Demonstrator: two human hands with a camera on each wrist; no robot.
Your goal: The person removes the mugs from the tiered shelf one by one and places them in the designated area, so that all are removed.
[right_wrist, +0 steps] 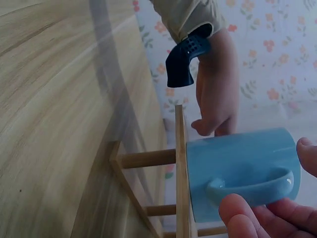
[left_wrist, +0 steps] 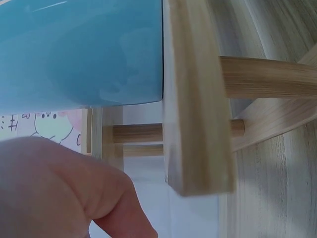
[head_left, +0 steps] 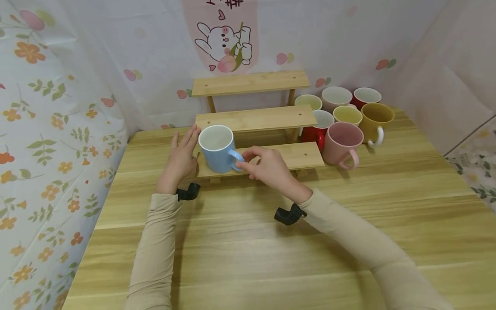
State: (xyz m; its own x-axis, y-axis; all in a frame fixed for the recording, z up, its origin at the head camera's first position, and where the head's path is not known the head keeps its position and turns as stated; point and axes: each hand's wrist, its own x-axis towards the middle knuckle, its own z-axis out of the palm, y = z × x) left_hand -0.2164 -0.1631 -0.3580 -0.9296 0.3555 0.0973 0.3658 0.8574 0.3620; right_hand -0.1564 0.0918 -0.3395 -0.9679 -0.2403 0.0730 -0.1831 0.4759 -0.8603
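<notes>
A light blue mug [head_left: 217, 148] stands upright on the left part of the lowest tier of a wooden three-tier rack [head_left: 275, 118]. Its handle points right, toward my right hand [head_left: 269, 168], which pinches the handle with thumb and fingers. In the right wrist view the fingers [right_wrist: 237, 215] lie at the mug's handle [right_wrist: 257, 192] and the base meets the board. My left hand [head_left: 180, 157] is at the rack's left end, beside the mug, fingers extended toward the middle tier. The left wrist view shows its thumb side [left_wrist: 74, 188] apart from the mug; the fingertips are hidden there.
Right of the rack, several mugs stand close together, among them a pink mug [head_left: 342, 144], a red mug [head_left: 315, 129] and a mustard mug [head_left: 376, 120]. A patterned curtain [head_left: 58, 150] borders the wooden table [head_left: 240, 249] on the left; a printed cloth hangs behind.
</notes>
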